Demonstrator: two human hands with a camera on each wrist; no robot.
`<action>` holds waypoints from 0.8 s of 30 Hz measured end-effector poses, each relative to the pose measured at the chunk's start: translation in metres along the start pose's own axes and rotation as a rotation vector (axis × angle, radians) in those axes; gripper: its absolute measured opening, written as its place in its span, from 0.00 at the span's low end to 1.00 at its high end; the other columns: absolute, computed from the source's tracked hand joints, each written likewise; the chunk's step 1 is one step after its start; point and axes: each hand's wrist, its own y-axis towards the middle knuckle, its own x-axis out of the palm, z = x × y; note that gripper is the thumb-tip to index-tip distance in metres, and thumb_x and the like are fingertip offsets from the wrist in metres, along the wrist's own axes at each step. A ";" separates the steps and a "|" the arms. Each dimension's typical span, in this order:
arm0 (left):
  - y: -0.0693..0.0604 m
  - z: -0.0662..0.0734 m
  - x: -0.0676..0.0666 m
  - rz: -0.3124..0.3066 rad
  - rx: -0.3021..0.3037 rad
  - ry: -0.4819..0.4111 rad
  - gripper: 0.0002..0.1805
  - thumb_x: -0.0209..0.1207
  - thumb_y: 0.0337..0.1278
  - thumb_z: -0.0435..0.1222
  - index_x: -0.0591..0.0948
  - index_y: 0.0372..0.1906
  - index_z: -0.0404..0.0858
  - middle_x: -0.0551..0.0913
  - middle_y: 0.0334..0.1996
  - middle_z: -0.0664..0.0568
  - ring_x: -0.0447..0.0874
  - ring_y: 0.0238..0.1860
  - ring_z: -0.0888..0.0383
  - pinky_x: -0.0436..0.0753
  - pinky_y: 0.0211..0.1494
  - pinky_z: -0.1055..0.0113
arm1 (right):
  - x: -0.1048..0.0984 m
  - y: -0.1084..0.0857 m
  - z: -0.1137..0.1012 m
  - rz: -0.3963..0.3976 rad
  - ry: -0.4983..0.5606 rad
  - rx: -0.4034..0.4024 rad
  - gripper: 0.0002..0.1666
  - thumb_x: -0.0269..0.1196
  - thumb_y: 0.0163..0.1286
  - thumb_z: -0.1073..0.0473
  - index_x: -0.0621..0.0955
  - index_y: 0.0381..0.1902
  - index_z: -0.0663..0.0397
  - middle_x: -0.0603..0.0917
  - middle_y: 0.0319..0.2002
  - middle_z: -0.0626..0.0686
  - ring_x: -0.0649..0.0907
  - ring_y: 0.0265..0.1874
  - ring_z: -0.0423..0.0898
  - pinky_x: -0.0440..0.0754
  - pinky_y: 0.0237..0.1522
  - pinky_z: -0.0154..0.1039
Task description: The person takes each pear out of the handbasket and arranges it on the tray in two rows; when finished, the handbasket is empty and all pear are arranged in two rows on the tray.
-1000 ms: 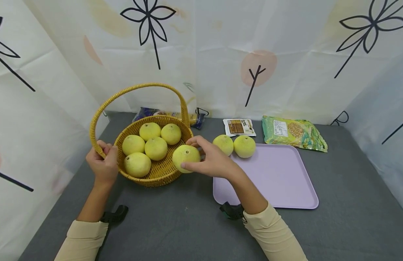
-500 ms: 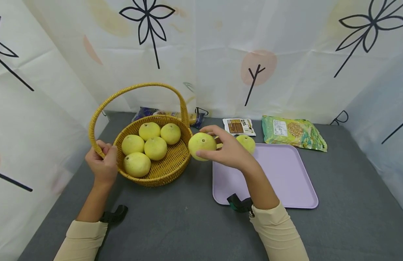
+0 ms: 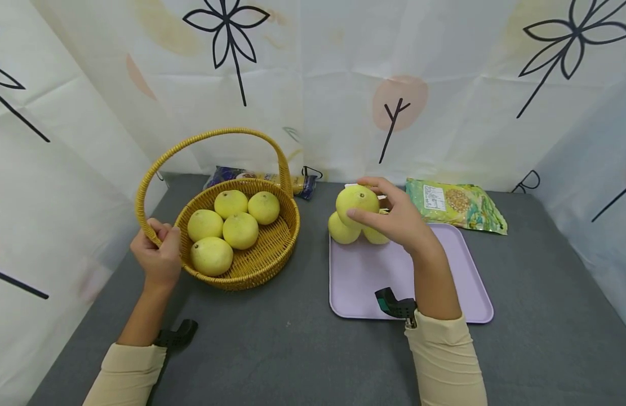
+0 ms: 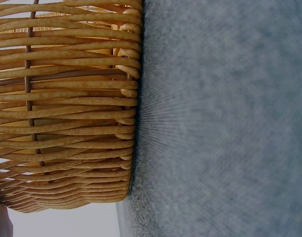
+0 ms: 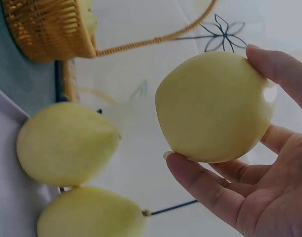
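Observation:
In the head view my right hand (image 3: 401, 217) grips a yellow-green pomelo (image 3: 356, 203) between thumb and fingers, above the lilac tray (image 3: 373, 287). Two more pomelos (image 3: 341, 230) sit at the tray's back left corner, partly hidden behind the held one. The right wrist view shows the held pomelo (image 5: 215, 106) apart from the two resting pomelos (image 5: 66, 143). My left hand (image 3: 158, 254) holds the lower left end of the handle of a yellow wicker basket (image 3: 262, 273). Several pomelos (image 3: 240, 230) lie inside. The left wrist view shows mostly the basket's woven side (image 4: 66, 108).
A green food packet (image 3: 457, 204) lies behind the tray. Behind the basket is a dark blue and yellow packet (image 3: 305, 186). A small white packet is almost fully covered by my right hand. A patterned cloth (image 3: 333, 101) hangs along the grey table's (image 3: 287, 355) back edge.
My right hand has carried the pomelo from over the basket's right rim, rightward and back, to above the tray. The left hand and the basket have stayed put.

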 end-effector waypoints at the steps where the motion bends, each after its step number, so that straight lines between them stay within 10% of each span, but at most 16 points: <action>1: 0.000 0.000 0.000 -0.001 0.001 0.003 0.17 0.48 0.50 0.16 0.54 0.16 0.27 0.54 0.10 0.54 0.46 0.13 0.66 0.47 0.17 0.72 | -0.004 -0.001 0.001 0.010 -0.001 0.002 0.36 0.71 0.64 0.53 0.72 0.69 0.46 0.74 0.58 0.58 0.76 0.50 0.56 0.77 0.45 0.50; 15: 0.000 0.000 0.001 0.007 0.010 -0.018 0.18 0.47 0.49 0.15 0.53 0.16 0.28 0.50 0.11 0.54 0.42 0.16 0.66 0.44 0.18 0.71 | -0.044 -0.013 0.022 0.182 -0.073 0.051 0.37 0.69 0.67 0.51 0.71 0.71 0.50 0.72 0.56 0.63 0.78 0.45 0.54 0.79 0.38 0.35; 24: 0.000 0.001 0.001 0.002 -0.001 -0.005 0.18 0.47 0.49 0.15 0.53 0.16 0.28 0.51 0.11 0.53 0.43 0.15 0.66 0.44 0.18 0.71 | -0.066 -0.022 0.038 0.163 -0.193 0.179 0.41 0.67 0.67 0.47 0.68 0.72 0.56 0.67 0.65 0.66 0.69 0.59 0.63 0.73 0.46 0.52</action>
